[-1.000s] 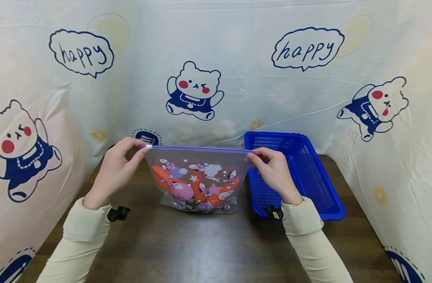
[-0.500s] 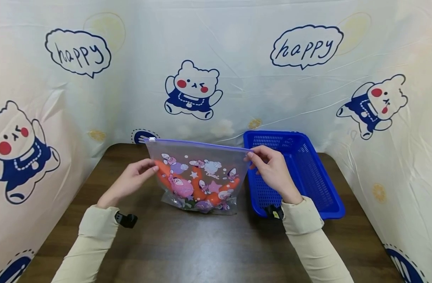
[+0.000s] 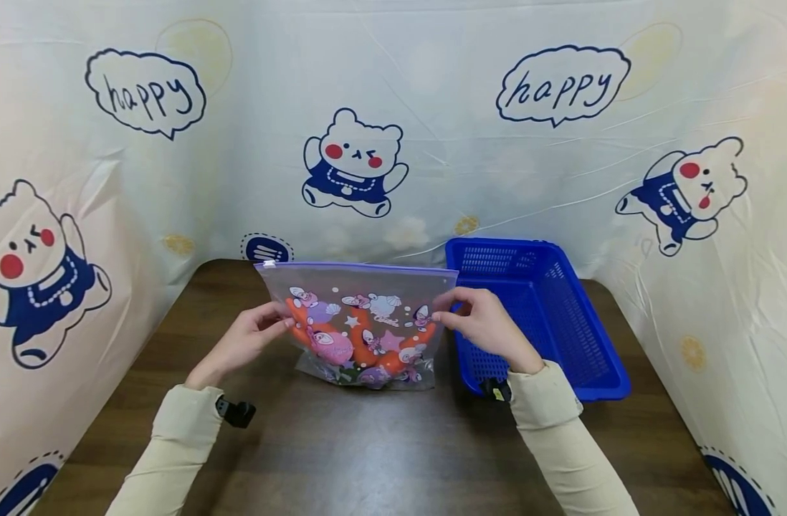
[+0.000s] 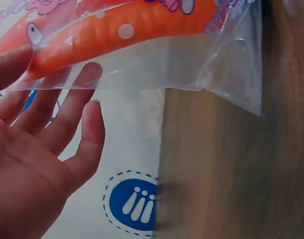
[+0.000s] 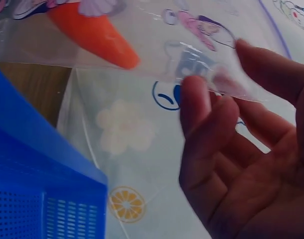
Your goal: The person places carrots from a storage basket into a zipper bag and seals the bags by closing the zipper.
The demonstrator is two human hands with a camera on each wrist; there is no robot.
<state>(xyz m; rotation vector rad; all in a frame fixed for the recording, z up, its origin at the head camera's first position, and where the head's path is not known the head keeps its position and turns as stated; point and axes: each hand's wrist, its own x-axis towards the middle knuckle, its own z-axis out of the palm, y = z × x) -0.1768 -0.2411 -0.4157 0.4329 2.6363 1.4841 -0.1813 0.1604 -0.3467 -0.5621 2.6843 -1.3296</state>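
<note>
A clear zip bag (image 3: 368, 287) with a purple top strip, a white slider and cartoon prints stands upright on the brown table (image 3: 342, 459). Inside lie several orange, carrot-like pieces (image 4: 117, 40), partly masked by the prints. Its zip line looks shut along the top. My left hand (image 3: 245, 337) pinches the bag's left side below the slider, thumb in front and fingers behind the plastic. On the right side, below the strip's end, my right hand (image 3: 487, 322) holds the edge between thumb and fingers, as the right wrist view shows.
A blue perforated basket (image 3: 561, 315) stands on the table right of the bag, close to my right forearm. A pale printed cloth (image 3: 432, 107) hangs behind and along both sides of the table.
My left hand has left the slider corner and moved down to the bag's left side. My right hand has slid down from the strip's right end. The bag's top dropped slightly at the left.
</note>
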